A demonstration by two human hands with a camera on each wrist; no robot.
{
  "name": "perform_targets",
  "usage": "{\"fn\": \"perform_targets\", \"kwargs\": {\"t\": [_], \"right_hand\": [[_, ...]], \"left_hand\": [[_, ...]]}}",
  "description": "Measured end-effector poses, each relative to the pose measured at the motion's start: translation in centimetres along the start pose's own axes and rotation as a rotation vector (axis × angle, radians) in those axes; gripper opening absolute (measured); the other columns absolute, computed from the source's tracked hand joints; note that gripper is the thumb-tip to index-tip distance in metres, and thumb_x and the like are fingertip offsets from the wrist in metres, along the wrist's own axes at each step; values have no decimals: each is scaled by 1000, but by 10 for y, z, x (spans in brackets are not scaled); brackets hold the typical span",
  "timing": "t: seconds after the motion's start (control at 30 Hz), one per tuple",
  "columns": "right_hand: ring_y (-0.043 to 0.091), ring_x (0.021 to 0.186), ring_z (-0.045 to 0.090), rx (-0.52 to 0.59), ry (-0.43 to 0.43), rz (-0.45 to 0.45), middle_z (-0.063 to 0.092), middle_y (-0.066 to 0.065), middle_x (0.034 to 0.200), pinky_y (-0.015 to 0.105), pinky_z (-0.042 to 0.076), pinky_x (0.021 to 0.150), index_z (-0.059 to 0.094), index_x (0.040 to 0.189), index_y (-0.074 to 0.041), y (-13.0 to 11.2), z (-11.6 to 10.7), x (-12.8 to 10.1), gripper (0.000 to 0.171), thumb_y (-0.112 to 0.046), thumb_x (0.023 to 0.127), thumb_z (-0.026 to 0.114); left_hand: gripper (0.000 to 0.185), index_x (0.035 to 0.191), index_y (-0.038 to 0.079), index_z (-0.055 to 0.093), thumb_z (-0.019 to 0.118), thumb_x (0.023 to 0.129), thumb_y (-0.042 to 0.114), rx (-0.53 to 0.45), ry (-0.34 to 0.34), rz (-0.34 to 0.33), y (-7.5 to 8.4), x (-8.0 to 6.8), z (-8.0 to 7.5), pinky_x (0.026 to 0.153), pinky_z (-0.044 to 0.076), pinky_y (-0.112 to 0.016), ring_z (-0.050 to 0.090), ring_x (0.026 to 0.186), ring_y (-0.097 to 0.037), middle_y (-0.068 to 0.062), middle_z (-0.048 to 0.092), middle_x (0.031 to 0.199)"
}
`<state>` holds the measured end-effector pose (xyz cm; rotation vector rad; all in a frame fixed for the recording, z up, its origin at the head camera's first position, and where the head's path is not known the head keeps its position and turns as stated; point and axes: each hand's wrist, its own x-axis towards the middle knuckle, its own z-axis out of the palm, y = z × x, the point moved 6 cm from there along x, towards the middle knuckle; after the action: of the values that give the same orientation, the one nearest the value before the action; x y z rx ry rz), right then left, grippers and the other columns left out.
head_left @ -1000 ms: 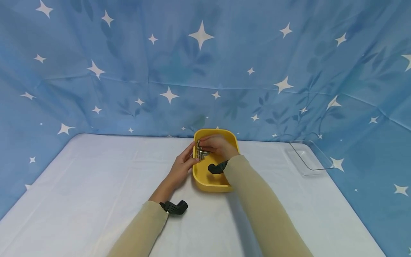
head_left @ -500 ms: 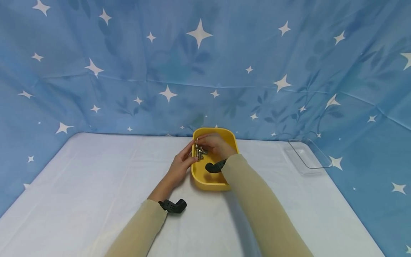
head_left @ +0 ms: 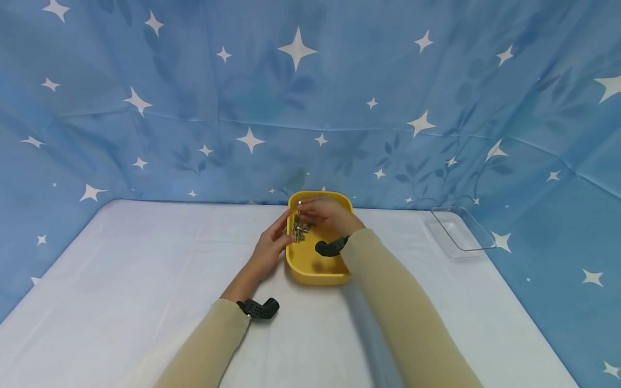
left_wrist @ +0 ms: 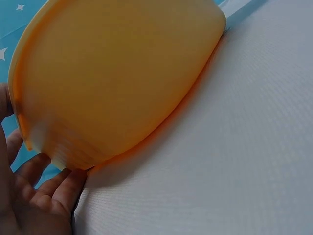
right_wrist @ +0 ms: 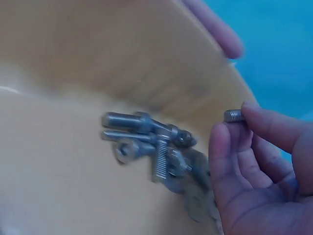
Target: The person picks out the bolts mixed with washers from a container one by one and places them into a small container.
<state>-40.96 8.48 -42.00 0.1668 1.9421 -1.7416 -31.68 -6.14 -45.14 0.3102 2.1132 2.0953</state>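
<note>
Bolt (right_wrist: 234, 115) now sits higher, clear of the heap (right_wrist: 161, 159); right hand (head_left: 326, 212) pinches it, left hand (head_left: 270, 246) grips yellow tub (head_left: 315, 279).

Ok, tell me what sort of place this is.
Probably an indoor tabletop work area, perhaps staged: star-printed blue fabric hangs behind a white-topped table, and a yellow bin holding metal bolts sits near its back edge.

White surface (head_left: 121, 269) over there
A yellow bin (head_left: 317, 279) stands by its far edge, a clear tray (head_left: 453, 238) at the far right.
</note>
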Motion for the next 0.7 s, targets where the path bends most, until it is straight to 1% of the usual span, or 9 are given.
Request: {"fn": "perform_targets", "kwargs": {"t": [0.1, 0.17, 0.27, 0.37, 0.4, 0.47, 0.5, 0.6, 0.7], "right_hand": [[16, 91, 69, 7, -35, -16, 67, 10, 111, 39, 48, 114, 61, 135, 1, -7, -7, -7, 36, -9, 100, 60], [19, 95, 69, -15, -38, -36, 65, 13, 115, 40, 48, 114, 59, 135, 3, -12, -13, -12, 36, -8, 101, 59], [26, 112, 66, -23, -51, -50, 60, 18, 127, 40, 46, 115, 53, 140, 4, -17, -25, -19, 40, -6, 102, 55], [32, 129, 58, -1, -67, -48, 53, 22, 139, 39, 44, 116, 47, 146, 4, -21, -38, -28, 44, -4, 103, 52], [33, 131, 56, 4, -71, -48, 51, 22, 142, 37, 46, 115, 45, 148, 3, -23, -43, -32, 46, -4, 103, 52], [31, 130, 56, 3, -80, -54, 49, 21, 143, 34, 48, 113, 42, 150, 3, -28, -53, -41, 48, -4, 104, 51], [29, 127, 59, -3, -75, -56, 51, 20, 140, 33, 50, 111, 41, 150, 3, -30, -60, -46, 48, -4, 103, 51], [21, 112, 65, -27, -76, -66, 53, 17, 132, 32, 50, 110, 37, 152, 4, -37, -81, -61, 51, -5, 104, 51], [15, 100, 66, -52, -64, -75, 56, 10, 121, 31, 52, 108, 33, 155, 4, -39, -105, -72, 54, -6, 104, 50]], "left_hand": [[71, 162, 29, 25, 56, 99, 14, -8, 3, -4, 0, 0, 1, 121, 37, -48, 33, 153, -24, 0, 25, 169], [72, 162, 28, 24, 55, 99, 14, -15, 5, -3, 0, 0, 0, 122, 36, -48, 32, 154, -25, -1, 25, 169], [71, 162, 28, 25, 56, 99, 15, -4, 6, 0, 1, 0, 0, 122, 36, -47, 31, 154, -24, 0, 26, 169], [70, 161, 30, 27, 56, 99, 16, 12, 7, 4, 1, 0, 1, 122, 36, -44, 29, 155, -20, 3, 26, 169], [70, 161, 30, 27, 56, 99, 16, 18, 8, 6, 2, -1, 1, 122, 36, -44, 29, 155, -20, 4, 26, 169], [70, 161, 31, 28, 56, 98, 16, 21, 14, 8, 2, -1, 2, 122, 36, -44, 28, 156, -19, 5, 26, 168], [70, 160, 32, 28, 57, 98, 17, 21, 17, 6, 2, -1, 2, 122, 36, -44, 28, 156, -20, 5, 26, 168], [71, 160, 33, 29, 57, 97, 17, 21, 23, -3, 1, -1, 1, 122, 36, -45, 28, 156, -20, 5, 26, 168], [71, 160, 33, 28, 57, 97, 18, 18, 18, -9, 0, 0, 0, 122, 37, -45, 29, 156, -21, 6, 26, 168]]}}
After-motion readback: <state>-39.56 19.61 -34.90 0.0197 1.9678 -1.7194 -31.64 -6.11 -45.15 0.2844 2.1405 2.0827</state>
